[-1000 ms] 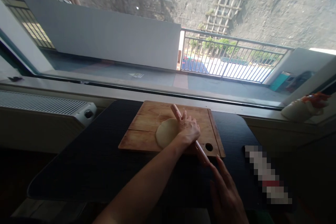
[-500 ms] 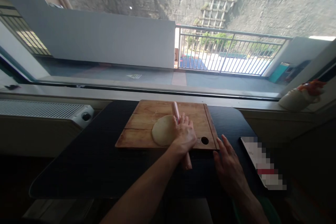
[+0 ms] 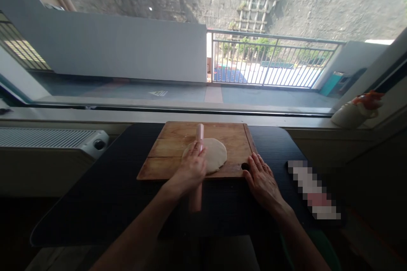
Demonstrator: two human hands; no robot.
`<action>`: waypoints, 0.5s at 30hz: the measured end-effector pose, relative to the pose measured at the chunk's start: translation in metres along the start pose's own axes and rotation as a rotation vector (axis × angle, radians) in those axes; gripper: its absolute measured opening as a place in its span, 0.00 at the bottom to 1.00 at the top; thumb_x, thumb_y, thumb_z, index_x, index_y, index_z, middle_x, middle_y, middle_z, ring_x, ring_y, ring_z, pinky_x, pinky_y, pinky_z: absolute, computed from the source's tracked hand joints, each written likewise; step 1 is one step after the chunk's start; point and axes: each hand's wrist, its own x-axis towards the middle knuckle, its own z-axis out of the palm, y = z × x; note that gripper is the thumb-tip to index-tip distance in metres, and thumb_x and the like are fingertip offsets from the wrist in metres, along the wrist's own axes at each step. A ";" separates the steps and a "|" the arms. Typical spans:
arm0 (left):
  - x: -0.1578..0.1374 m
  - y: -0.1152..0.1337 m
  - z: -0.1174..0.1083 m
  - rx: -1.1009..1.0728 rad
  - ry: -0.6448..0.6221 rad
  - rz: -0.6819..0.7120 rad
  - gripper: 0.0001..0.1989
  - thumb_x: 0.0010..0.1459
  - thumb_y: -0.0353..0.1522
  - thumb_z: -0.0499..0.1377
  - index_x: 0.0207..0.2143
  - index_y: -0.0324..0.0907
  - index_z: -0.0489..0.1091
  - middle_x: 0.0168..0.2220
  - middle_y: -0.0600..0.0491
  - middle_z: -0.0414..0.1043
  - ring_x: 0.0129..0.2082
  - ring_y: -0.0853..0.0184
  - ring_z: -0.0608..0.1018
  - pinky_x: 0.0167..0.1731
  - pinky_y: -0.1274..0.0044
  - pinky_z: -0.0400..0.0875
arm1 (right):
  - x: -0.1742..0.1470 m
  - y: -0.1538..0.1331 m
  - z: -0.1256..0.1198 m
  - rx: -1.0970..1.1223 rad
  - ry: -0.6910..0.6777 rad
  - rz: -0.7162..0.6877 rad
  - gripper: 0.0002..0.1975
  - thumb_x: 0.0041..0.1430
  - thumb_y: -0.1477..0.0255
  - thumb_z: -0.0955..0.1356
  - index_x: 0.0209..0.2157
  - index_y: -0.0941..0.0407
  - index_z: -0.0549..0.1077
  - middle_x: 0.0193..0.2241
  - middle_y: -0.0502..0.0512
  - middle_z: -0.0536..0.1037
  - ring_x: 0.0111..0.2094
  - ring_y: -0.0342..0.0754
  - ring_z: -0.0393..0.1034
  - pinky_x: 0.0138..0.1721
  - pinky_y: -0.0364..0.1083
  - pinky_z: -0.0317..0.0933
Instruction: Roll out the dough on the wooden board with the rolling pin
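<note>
A flattened round of pale dough (image 3: 217,154) lies on the wooden cutting board (image 3: 174,133). Across its left part slants a pinkish rolling pin (image 3: 199,132), its near end sticking out past the board's front edge. My left hand (image 3: 193,163) is closed over the middle of the pin, palm down, hiding that stretch and some of the dough. Flat on the board's right front corner, beside the round hole, rests my right hand (image 3: 262,175), fingers stretched out and holding nothing.
Under the board is a dark table (image 3: 104,190). A phone with a blurred-out screen (image 3: 313,190) lies on the right. Behind stand the window sill (image 3: 159,115) and a white pot (image 3: 352,114); a radiator (image 3: 51,142) is at left.
My left hand and the rolling pin have moved left across the dough, uncovering its right side. My right hand has come from the table beside the board onto its corner.
</note>
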 end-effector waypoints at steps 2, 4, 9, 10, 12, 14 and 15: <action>0.010 0.031 0.006 0.014 -0.006 0.078 0.25 0.59 0.30 0.45 0.59 0.34 0.57 0.62 0.42 0.52 0.64 0.55 0.49 0.61 0.59 0.44 | 0.001 0.001 0.001 -0.016 0.007 -0.002 0.28 0.65 0.61 0.53 0.61 0.60 0.53 0.64 0.57 0.49 0.65 0.49 0.37 0.61 0.53 0.42; 0.019 0.057 0.011 0.007 -0.001 0.127 0.25 0.57 0.30 0.47 0.58 0.36 0.59 0.62 0.44 0.54 0.64 0.56 0.50 0.62 0.60 0.38 | 0.000 0.004 0.002 -0.032 0.014 -0.016 0.28 0.65 0.60 0.52 0.61 0.60 0.53 0.64 0.57 0.49 0.64 0.49 0.38 0.61 0.54 0.41; 0.011 0.038 0.005 -0.006 0.020 0.108 0.24 0.59 0.31 0.44 0.58 0.40 0.59 0.63 0.48 0.53 0.64 0.58 0.48 0.62 0.58 0.38 | -0.010 0.014 0.000 -0.074 0.054 -0.147 0.31 0.63 0.55 0.54 0.62 0.57 0.51 0.64 0.58 0.49 0.64 0.51 0.38 0.62 0.58 0.35; 0.006 0.021 0.002 -0.009 0.016 0.076 0.24 0.60 0.32 0.44 0.59 0.41 0.58 0.63 0.48 0.52 0.64 0.58 0.49 0.61 0.57 0.40 | -0.011 0.015 -0.002 -0.078 0.055 -0.172 0.32 0.63 0.55 0.55 0.63 0.57 0.50 0.64 0.58 0.49 0.64 0.51 0.38 0.62 0.58 0.34; -0.005 -0.015 -0.005 -0.027 -0.001 0.012 0.25 0.62 0.35 0.43 0.60 0.40 0.54 0.65 0.46 0.45 0.64 0.57 0.48 0.60 0.58 0.46 | -0.009 0.013 -0.006 -0.075 0.034 -0.200 0.32 0.63 0.54 0.55 0.63 0.55 0.50 0.64 0.57 0.49 0.64 0.52 0.38 0.62 0.58 0.33; -0.013 -0.040 -0.009 -0.055 -0.022 -0.013 0.26 0.63 0.37 0.41 0.62 0.39 0.51 0.65 0.45 0.42 0.64 0.58 0.48 0.59 0.61 0.49 | 0.001 0.007 -0.009 -0.062 -0.011 -0.199 0.31 0.63 0.53 0.54 0.63 0.55 0.51 0.64 0.57 0.49 0.64 0.51 0.37 0.62 0.58 0.34; -0.015 -0.046 -0.011 -0.066 -0.027 -0.018 0.26 0.64 0.37 0.41 0.62 0.39 0.50 0.65 0.44 0.42 0.64 0.58 0.48 0.59 0.63 0.51 | 0.008 0.003 -0.011 -0.054 -0.037 -0.192 0.31 0.63 0.53 0.54 0.62 0.54 0.51 0.64 0.57 0.48 0.65 0.51 0.37 0.62 0.57 0.34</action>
